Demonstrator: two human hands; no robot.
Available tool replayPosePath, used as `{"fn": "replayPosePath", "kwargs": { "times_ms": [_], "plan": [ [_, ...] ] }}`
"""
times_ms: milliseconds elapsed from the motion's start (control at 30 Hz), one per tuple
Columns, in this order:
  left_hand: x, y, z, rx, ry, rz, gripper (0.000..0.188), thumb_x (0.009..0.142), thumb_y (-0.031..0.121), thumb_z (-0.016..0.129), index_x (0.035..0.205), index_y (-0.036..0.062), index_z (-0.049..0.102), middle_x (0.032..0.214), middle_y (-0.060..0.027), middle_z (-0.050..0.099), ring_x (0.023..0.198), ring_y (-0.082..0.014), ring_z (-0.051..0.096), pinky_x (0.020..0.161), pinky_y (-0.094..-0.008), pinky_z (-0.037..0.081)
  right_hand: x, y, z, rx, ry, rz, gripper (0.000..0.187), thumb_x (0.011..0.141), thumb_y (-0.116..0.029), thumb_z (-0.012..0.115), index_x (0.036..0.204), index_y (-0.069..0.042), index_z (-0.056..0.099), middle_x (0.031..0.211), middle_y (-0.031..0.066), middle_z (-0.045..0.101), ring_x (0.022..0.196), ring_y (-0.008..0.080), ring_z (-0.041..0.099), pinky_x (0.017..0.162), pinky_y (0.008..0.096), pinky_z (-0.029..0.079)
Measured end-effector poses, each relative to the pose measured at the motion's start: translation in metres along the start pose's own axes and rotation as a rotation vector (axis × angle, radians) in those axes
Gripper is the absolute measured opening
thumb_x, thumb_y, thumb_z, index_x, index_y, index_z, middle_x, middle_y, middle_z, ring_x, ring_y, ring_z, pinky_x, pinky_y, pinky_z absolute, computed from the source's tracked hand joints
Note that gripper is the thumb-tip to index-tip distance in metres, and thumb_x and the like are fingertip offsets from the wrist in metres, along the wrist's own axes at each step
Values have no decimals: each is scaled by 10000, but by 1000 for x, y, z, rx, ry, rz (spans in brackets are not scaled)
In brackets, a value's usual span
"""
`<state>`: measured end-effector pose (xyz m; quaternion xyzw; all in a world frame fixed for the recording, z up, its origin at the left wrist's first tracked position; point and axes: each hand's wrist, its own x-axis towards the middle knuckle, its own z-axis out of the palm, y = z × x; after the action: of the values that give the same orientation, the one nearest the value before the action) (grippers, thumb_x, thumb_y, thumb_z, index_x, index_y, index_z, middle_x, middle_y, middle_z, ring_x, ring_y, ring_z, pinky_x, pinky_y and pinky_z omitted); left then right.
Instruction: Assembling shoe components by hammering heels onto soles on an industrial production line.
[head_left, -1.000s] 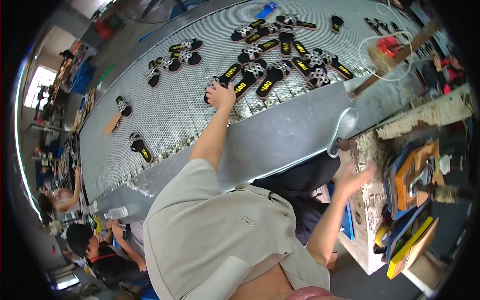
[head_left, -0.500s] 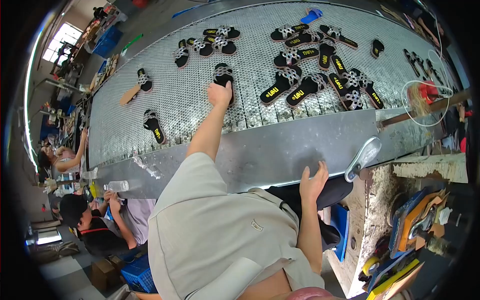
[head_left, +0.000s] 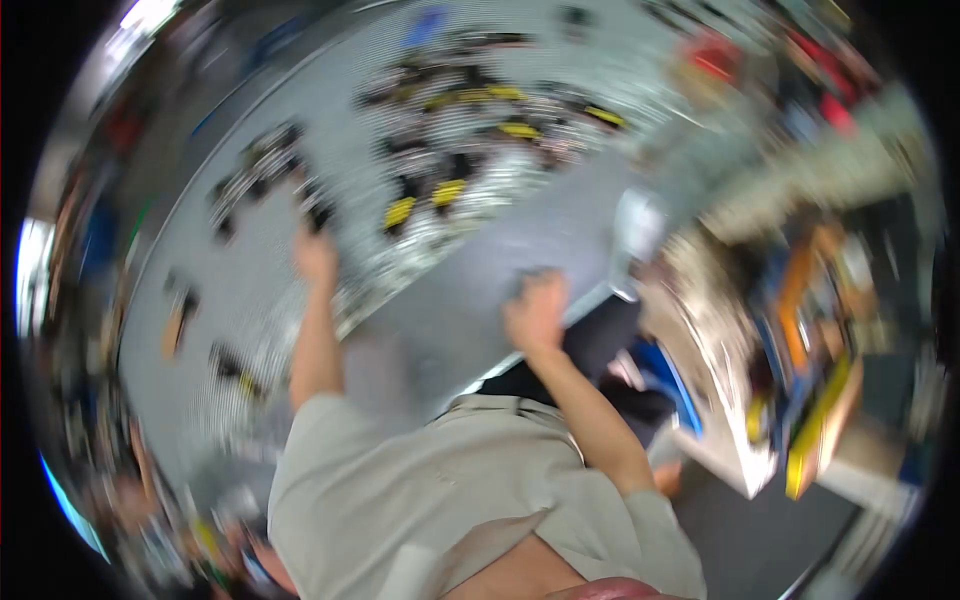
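The whole picture is smeared by motion. My left hand [head_left: 315,255] is stretched far out over the perforated grey table [head_left: 250,300], just below a black sandal [head_left: 318,212]; the blur hides whether it touches or grips it. My right hand [head_left: 535,310] lies on the table's smooth grey front strip [head_left: 470,300], fingers apparently curled against the metal. Several black sandals with yellow insoles [head_left: 448,192] are spread across the far part of the table, beyond both hands.
A few single black sandals [head_left: 228,365] lie at the table's left. A pale scoop-like object [head_left: 638,225] sits at the table's right end. Cluttered shelves with orange and yellow items [head_left: 810,400] stand to the right. Other people are a blur at lower left.
The view has swung and blurred. My right hand has come up from the air beside me onto the table's front strip. My left arm stays stretched toward the black sandal.
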<state>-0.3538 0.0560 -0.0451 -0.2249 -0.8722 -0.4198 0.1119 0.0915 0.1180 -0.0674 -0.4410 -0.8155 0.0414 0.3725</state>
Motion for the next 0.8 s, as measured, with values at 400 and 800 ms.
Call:
{"fn": "replayPosePath", "kwargs": {
  "times_ms": [400,800],
  "plan": [
    [218,-196,-160,224,211,-596,492,946,223,662,1382,16,565,1303,-285,666,1199,-459,671,1030,-501,541,-30,-19,-23,-174,-76,-82,568,957,-178,635,1427,71,437,1572,357,325,1492,576,244,1198,689,250],
    [336,-31,23,473,-113,40,451,966,151,543,1396,36,618,1362,-247,652,1248,-440,644,1037,-518,533,-10,-27,-18,-174,-83,-40,584,941,-186,605,1418,97,421,1533,398,308,1446,628,252,1196,721,206]
  ]
}}
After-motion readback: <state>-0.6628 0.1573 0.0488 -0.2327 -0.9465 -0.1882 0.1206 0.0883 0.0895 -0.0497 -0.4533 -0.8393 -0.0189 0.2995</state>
